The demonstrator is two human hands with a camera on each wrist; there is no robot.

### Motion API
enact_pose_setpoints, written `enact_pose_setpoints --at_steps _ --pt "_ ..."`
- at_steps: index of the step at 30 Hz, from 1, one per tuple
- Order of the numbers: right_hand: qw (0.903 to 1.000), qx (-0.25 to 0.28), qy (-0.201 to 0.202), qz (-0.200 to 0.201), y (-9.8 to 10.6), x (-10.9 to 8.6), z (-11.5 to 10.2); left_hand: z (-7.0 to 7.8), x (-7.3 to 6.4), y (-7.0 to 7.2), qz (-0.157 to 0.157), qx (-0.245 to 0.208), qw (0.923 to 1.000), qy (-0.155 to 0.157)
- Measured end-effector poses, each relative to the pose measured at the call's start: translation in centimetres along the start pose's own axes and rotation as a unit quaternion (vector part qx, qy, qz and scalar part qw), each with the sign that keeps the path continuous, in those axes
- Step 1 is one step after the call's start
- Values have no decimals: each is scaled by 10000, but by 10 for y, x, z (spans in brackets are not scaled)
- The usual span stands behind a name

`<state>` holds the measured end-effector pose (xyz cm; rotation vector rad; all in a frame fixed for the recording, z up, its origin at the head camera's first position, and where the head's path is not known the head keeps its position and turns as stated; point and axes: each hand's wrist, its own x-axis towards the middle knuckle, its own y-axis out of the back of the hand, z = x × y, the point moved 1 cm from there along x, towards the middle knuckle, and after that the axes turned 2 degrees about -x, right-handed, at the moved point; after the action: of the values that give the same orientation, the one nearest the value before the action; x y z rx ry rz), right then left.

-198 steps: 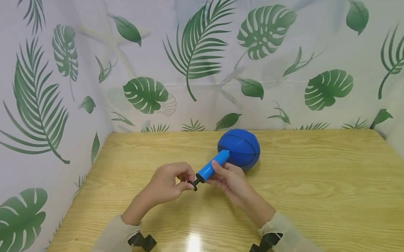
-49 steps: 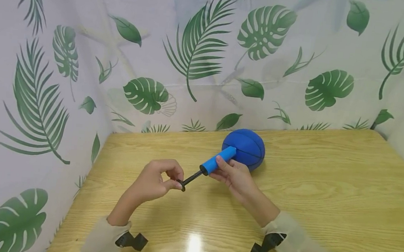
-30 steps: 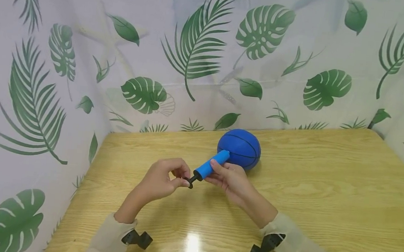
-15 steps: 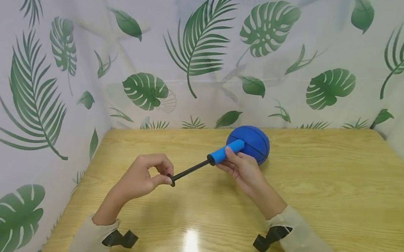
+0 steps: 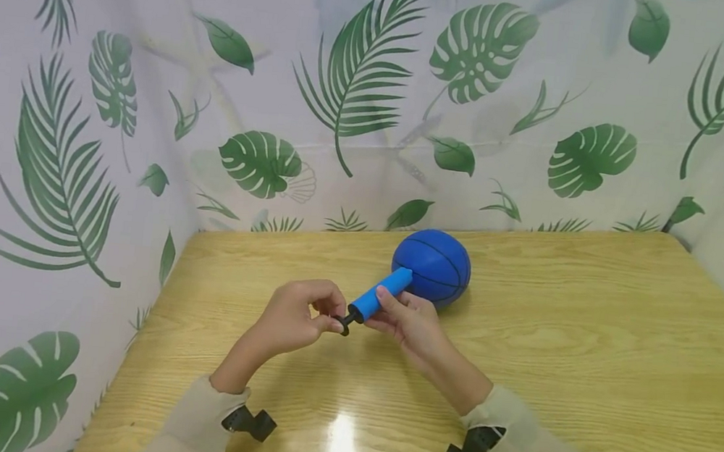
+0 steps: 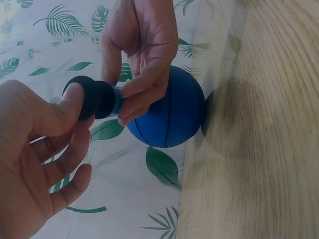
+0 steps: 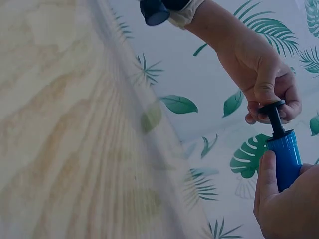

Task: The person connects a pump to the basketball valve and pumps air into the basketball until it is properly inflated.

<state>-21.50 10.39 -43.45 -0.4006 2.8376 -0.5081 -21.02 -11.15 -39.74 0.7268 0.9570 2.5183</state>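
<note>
A blue ball with black seam lines rests on the table near its back edge. Against its near left side stands the tip of a light blue hand pump; how the two join is hidden. My right hand grips the pump's barrel, thumb on top. With thumb and fingers, my left hand pinches the black plunger handle, which sits close to the barrel with a short stretch of rod showing. In the right wrist view, the black rod runs from the left hand into the barrel.
The wooden table has a bright glare spot near its front. A white cloth with green leaf prints hangs behind it and along both sides. Each wrist wears a black camera mount over a beige sleeve.
Half a second ago the plunger was drawn far out; now my left hand has pushed it back toward the barrel. Earlier frames show it in and out too. Ball and pump shift slightly left.
</note>
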Motion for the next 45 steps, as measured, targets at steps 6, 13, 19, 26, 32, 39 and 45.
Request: enact_pose_setpoints --at_steps 6,13,19,26,32,39,45 --pt "10000 18 -37 27 -1 0 -2 0 -1 -2 41 81 10000 36" --pt "10000 -5 -25 7 0 1 -3 1 -8 6 -57 -67 9999 128" --pt "9992 73 230 307 14 7 -15 1 -24 26 -165 -325 9993 98" --pt "9992 130 198 316 21 9 -25 2 -37 46 -76 -448 9989 -72" --pt "9994 73 192 285 15 8 -20 0 -35 44 -36 -569 9982 -181" --pt "9999 51 69 82 4 2 -8 3 -19 23 -55 -269 9996 -70" --pt "10000 -52 -37 7 -1 1 -1 3 -3 5 -38 63 9999 -116"
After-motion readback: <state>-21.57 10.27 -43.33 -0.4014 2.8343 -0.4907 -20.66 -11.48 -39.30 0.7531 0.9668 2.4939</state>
